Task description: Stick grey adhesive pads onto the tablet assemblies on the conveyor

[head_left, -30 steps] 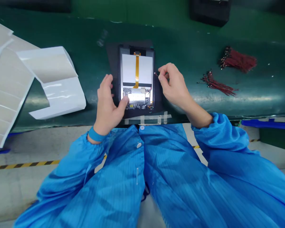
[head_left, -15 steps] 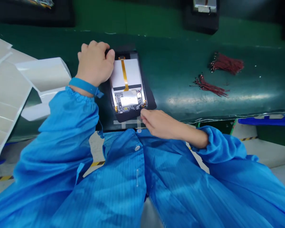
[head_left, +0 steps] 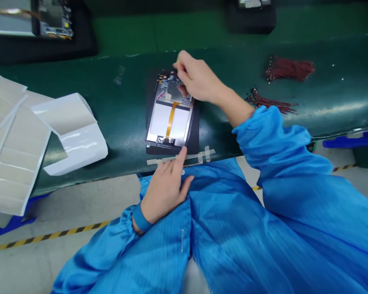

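Note:
An opened tablet (head_left: 163, 118) lies on a thin black mat (head_left: 194, 134), its inside facing up. It shows a white battery with an orange ribbon cable (head_left: 171, 120) along it and a circuit board (head_left: 173, 90) at the far end. My right hand (head_left: 199, 77) is over the tablet's far right corner with its fingers curled into a pinch; whatever is between the fingertips is hidden. My left hand (head_left: 167, 185) is at the table's front edge, fingers stretched out, the index fingertip at the tablet's near right corner.
White backing sheets (head_left: 21, 155) and a curled white sheet (head_left: 79, 134) lie on the left. Two bundles of dark red wires (head_left: 290, 69) are on the right. Black blocks carry another opened device (head_left: 15, 22) at far left and one at the back. Tape strips (head_left: 184, 158) mark the front edge.
The tablet has been turned around, so its circuit board now points away from me. My left hand went from the far left corner to the near edge; my right hand moved to the far end.

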{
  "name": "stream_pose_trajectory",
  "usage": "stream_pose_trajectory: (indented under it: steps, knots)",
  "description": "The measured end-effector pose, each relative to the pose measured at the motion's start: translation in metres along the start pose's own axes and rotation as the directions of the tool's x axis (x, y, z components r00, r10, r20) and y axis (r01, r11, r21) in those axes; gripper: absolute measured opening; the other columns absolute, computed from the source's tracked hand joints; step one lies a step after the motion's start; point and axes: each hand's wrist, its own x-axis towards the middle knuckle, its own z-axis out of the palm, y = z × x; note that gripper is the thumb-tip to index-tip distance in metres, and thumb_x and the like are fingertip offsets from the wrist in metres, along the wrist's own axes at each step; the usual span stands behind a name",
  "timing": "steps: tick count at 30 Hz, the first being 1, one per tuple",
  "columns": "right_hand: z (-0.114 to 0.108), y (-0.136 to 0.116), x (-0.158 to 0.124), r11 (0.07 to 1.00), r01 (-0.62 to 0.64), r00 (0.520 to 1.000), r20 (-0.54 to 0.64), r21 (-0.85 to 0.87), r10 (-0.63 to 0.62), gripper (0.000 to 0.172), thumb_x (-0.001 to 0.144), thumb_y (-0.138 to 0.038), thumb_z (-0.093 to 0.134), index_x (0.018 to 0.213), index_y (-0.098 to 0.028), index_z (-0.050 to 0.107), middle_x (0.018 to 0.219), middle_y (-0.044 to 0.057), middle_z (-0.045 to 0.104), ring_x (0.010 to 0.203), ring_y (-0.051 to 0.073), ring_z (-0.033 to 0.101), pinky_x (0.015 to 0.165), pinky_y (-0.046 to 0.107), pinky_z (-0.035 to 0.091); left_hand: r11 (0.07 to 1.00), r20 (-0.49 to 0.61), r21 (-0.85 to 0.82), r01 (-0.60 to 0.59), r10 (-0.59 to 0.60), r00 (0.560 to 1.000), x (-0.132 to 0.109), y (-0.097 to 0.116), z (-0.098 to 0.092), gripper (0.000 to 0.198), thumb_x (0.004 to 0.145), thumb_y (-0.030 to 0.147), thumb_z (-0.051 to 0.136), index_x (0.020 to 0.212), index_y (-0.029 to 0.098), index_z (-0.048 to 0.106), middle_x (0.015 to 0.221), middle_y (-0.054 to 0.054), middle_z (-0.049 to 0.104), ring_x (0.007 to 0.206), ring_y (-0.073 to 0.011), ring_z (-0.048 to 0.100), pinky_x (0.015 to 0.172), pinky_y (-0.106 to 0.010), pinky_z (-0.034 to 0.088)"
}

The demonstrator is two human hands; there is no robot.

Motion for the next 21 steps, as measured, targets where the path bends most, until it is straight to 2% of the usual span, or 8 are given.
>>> stream_pose_trajectory:
  steps: [2, 5, 7, 9, 13, 16, 19, 21]
  knots:
    - [0.001, -0.015, -0.006, 0.999, 0.042, 0.999, -0.007, -0.010, -0.042, 0.015, 0.103, -0.014, 0.044, 0.096, -0.026, 0.046, 0.116, 0.008, 0.068, 0.111, 0.027, 0.063, 0.095, 0.041, 0.047, 1.000, -0.120, -0.017, -0.010, 0.008, 0.993, 0.006, -0.013, -0.006, 0.062, 0.100, 0.031, 0.060, 0.159, 0.022, 0.042, 0.120, -0.012, 0.073, 0.107, -0.0307, 0.069, 0.093, -0.044, 0.056]
    - [0.000, -0.022, -0.048, 0.998, -0.047, 0.998, -0.049, -0.044, 0.044, 0.010, 0.105, -0.020, 0.043, 0.100, -0.027, 0.047, 0.113, 0.011, 0.065, 0.108, 0.028, 0.060, 0.093, 0.042, 0.046, 0.979, -0.319, 0.028, 0.201, -0.182, 0.930, 0.012, -0.050, -0.019, 0.055, 0.097, 0.035, 0.063, 0.149, 0.019, 0.053, 0.134, -0.019, 0.066, 0.119, -0.0363, 0.065, 0.099, -0.052, 0.054]
    - [0.003, -0.016, -0.078, 0.992, -0.128, 0.992, -0.021, -0.021, 0.127, 0.008, 0.107, -0.024, 0.040, 0.105, -0.026, 0.047, 0.105, 0.010, 0.064, 0.099, 0.028, 0.060, 0.088, 0.041, 0.046, 0.940, -0.322, -0.030, 0.341, -0.332, 0.886, 0.012, -0.069, -0.021, 0.061, 0.097, 0.039, 0.063, 0.153, 0.018, 0.048, 0.129, -0.019, 0.068, 0.109, -0.0341, 0.068, 0.092, -0.050, 0.055]
    - [0.008, -0.009, -0.100, 0.987, -0.163, 0.987, 0.003, 0.002, 0.163, 0.011, 0.109, -0.026, 0.037, 0.110, -0.024, 0.048, 0.101, 0.010, 0.063, 0.095, 0.027, 0.060, 0.086, 0.041, 0.045, 0.921, -0.293, -0.084, 0.379, -0.387, 0.874, 0.009, -0.074, -0.016, 0.066, 0.096, 0.040, 0.064, 0.155, 0.019, 0.043, 0.114, -0.013, 0.073, 0.093, -0.0286, 0.071, 0.082, -0.043, 0.056]
    - [0.019, -0.007, -0.112, 0.981, -0.190, 0.980, -0.044, 0.048, 0.192, 0.015, 0.107, -0.022, 0.036, 0.113, -0.024, 0.050, 0.106, 0.010, 0.063, 0.098, 0.027, 0.060, 0.088, 0.041, 0.045, 0.953, -0.317, 0.033, 0.303, -0.277, 0.907, 0.002, -0.059, -0.004, 0.063, 0.095, 0.037, 0.066, 0.151, 0.018, 0.046, 0.099, -0.008, 0.075, 0.089, -0.0267, 0.071, 0.078, -0.039, 0.052]
    - [0.016, -0.015, -0.120, 0.984, -0.146, 0.984, -0.083, 0.100, 0.155, 0.014, 0.103, -0.017, 0.040, 0.104, -0.024, 0.052, 0.106, 0.009, 0.063, 0.100, 0.026, 0.058, 0.090, 0.040, 0.045, 0.956, -0.310, 0.044, 0.292, -0.265, 0.913, -0.001, -0.052, -0.006, 0.057, 0.097, 0.034, 0.064, 0.149, 0.019, 0.048, 0.099, -0.008, 0.075, 0.086, -0.0262, 0.069, 0.079, -0.040, 0.051]
    - [0.011, -0.025, -0.134, 0.972, -0.025, 0.995, 0.102, 0.232, 0.002, 0.011, 0.099, -0.017, 0.048, 0.092, -0.024, 0.054, 0.092, 0.004, 0.063, 0.086, 0.021, 0.056, 0.081, 0.034, 0.043, 0.974, -0.339, -0.009, 0.228, -0.218, 0.915, -0.004, -0.051, -0.010, 0.045, 0.097, 0.030, 0.064, 0.140, 0.020, 0.057, 0.107, -0.011, 0.073, 0.094, -0.0283, 0.066, 0.086, -0.045, 0.052]
    - [0.012, -0.030, -0.143, 0.952, 0.032, 0.954, 0.275, 0.304, -0.120, 0.010, 0.097, -0.018, 0.051, 0.089, -0.022, 0.054, 0.086, 0.002, 0.064, 0.076, 0.017, 0.053, 0.075, 0.031, 0.039, 0.987, -0.361, -0.024, 0.159, -0.157, 0.919, -0.003, -0.051, -0.007, 0.036, 0.095, 0.027, 0.065, 0.130, 0.022, 0.063, 0.114, -0.013, 0.069, 0.105, -0.0308, 0.064, 0.092, -0.048, 0.052]
